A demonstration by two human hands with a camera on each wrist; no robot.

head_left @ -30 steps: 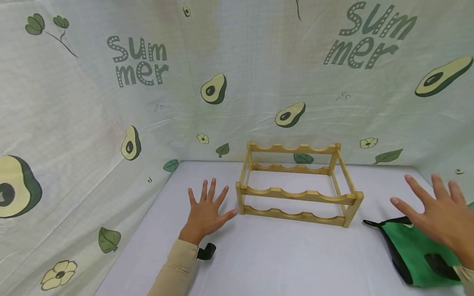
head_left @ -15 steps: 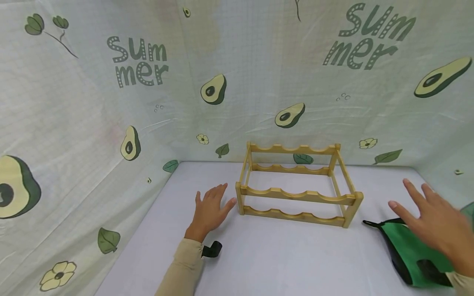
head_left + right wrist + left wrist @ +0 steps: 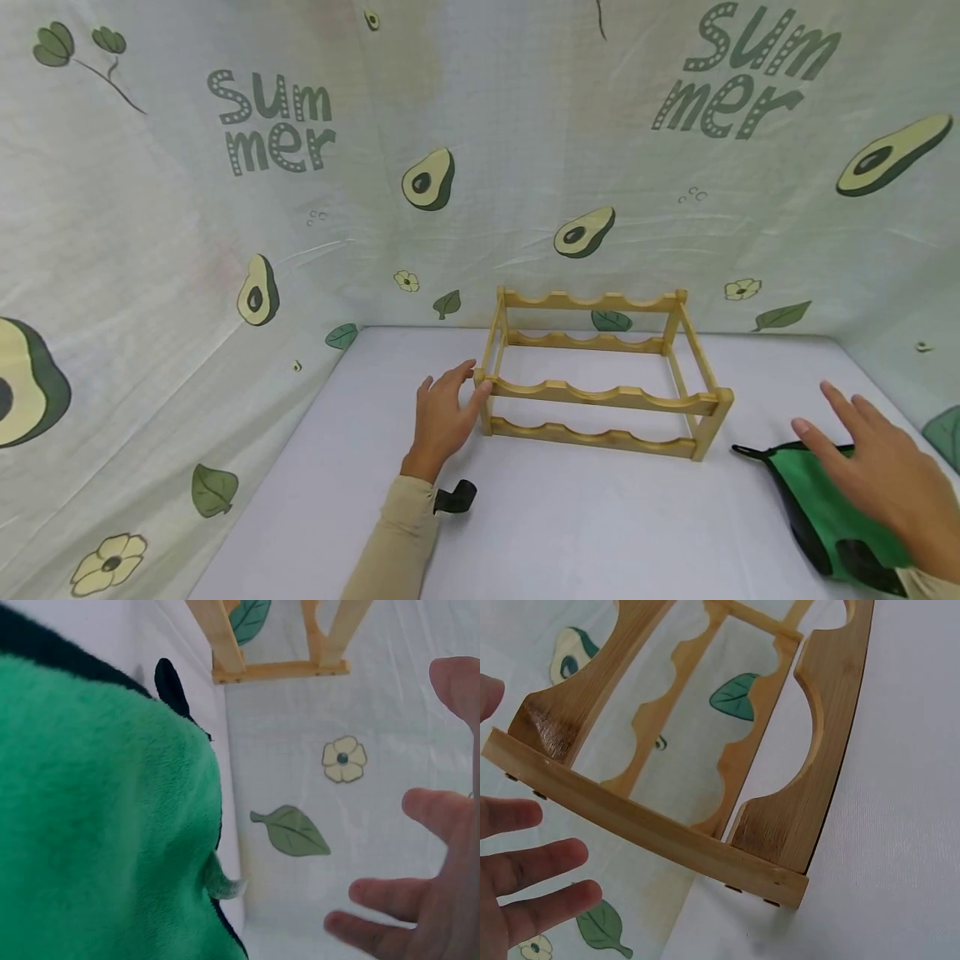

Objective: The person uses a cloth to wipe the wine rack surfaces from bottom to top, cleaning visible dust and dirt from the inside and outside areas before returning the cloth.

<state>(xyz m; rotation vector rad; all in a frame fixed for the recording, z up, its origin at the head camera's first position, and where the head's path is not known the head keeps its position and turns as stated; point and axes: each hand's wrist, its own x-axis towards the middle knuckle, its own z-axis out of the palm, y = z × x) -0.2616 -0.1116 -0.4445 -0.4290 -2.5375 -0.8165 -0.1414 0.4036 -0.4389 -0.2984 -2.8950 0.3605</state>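
A light wooden rack (image 3: 600, 396) with scalloped rails, two tiers high, stands on the white table. My left hand (image 3: 442, 421) is at its front left post, thumb and fingers spread to either side of that corner. In the left wrist view the fingers (image 3: 540, 866) look slightly bent and apart from the wood (image 3: 652, 817). My right hand (image 3: 881, 479) hovers with spread fingers over a green cloth (image 3: 813, 492) with black edging and a black hanging loop. A gap separates its fingers (image 3: 390, 900) from the fleecy cloth (image 3: 112, 817) in the right wrist view.
A pale curtain (image 3: 480, 233) printed with avocados, leaves and the word "summer" hangs behind and at the sides of the table (image 3: 570, 525). Black straps with small devices sit at both wrists, such as the left wrist device (image 3: 457, 497).
My left hand has moved right to the rack's corner, its fingers going from widely splayed to slightly bent. My right hand has lowered a little over the cloth, fingers closer together. The rack stays put.
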